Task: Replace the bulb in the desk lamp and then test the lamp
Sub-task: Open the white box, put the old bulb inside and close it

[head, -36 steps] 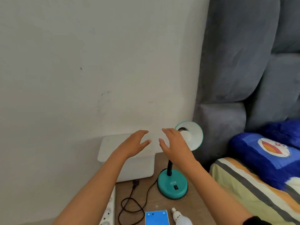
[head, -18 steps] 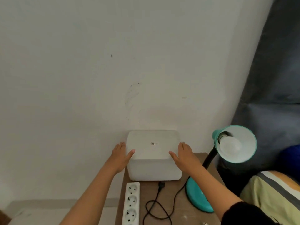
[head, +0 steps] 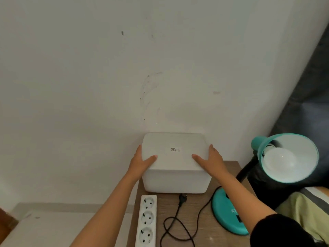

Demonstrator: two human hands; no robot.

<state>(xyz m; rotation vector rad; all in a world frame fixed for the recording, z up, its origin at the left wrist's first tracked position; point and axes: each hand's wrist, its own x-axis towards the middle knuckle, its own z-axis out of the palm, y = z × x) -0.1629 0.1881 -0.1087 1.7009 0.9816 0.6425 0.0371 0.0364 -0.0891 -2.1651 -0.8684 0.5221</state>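
Against the wall, at the back of the table [head: 199,214]: white box [head: 175,163], clasped from both sides. Left hand [head: 140,162] flat on its left flank, thumb over the top edge; right hand [head: 211,160] mirrored on the right flank, thumb likewise on top. Both hands spread wide and pressed on the box, fingers not curled round anything. Whether lifting or only steadying, cannot tell.

To the right, teal lamp [head: 229,213], base on the table's right edge, black neck rising to a shade [head: 288,157] tipped toward the camera. Bulb [head: 279,160] seated in the socket, frosted, unlit, fully exposed at the shade's mouth. Cord [head: 179,223] looping loose across the table, plug [head: 182,198] lying unconnected just beside the power strip [head: 146,221]. No spare bulb in view.

Bulb likely light and fragile, smooth enough to slip; best taken round its widest part with fingertips spread, turned gently, never squeezed. Shade probably thin and springy on a flexible neck, so worth bracing with the other hand at the shade's collar while unscrewing. Base looks heavy enough to stay put, yet sits near the edge. Swap still ahead, testing too; plug out for now, which suits a safe bulb change.
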